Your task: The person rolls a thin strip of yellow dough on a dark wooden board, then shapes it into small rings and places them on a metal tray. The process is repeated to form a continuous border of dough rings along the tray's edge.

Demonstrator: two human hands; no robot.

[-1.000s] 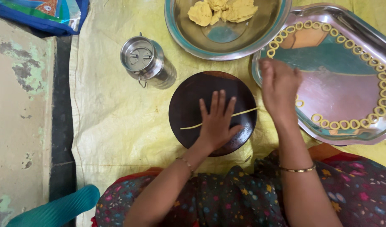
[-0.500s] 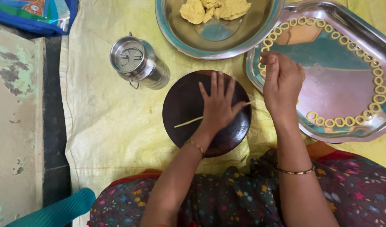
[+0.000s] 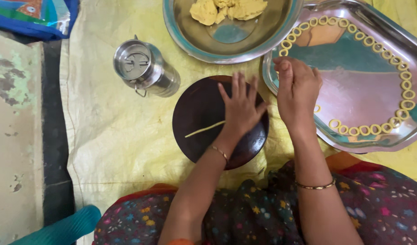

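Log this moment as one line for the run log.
left hand: flat on dough strand, on dark round board | right hand: over steel tray edge by dough rings | bowl of dough behind

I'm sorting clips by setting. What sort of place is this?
Likely a home floor used for snack-making: a yellow sheet is spread on the ground, with a round dark board, a steel bowl of dough and a tray rimmed with dough rings.
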